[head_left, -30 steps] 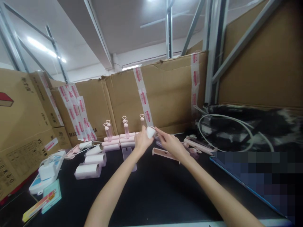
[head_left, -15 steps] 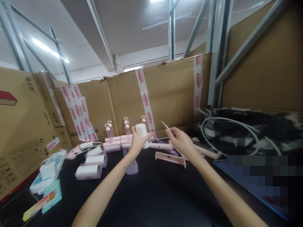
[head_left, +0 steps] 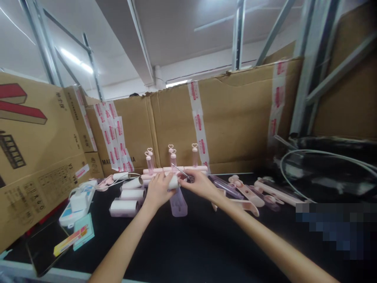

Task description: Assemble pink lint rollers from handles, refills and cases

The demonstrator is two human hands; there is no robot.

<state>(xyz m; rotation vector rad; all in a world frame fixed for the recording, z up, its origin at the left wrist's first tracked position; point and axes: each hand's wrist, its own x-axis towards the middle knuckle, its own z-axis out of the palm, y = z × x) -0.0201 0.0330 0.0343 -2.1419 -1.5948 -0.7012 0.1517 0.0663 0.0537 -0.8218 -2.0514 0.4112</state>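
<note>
My left hand [head_left: 158,190] is closed around a white paper roll [head_left: 173,182], held a little above the black table [head_left: 188,243]. My right hand [head_left: 199,184] pinches a thin metal tool [head_left: 180,171] whose tip points at the roll's end. A clear lilac cover [head_left: 178,203] lies on the table right below both hands. Pink handles [head_left: 246,193] lie to the right of my right hand.
Several white rolls [head_left: 126,207] lie left of my hands, with pink heart-topped tubes [head_left: 171,156] behind. A white charger [head_left: 77,201], a teal card [head_left: 83,232] and a dark phone [head_left: 44,248] sit at the left. Cardboard boxes [head_left: 229,118] wall the back. A white cable [head_left: 324,157] coils at the right.
The view has swung left. My left hand lowered the roll from upright to lying sideways, and my right hand came in with the metal tool to the roll's end.
</note>
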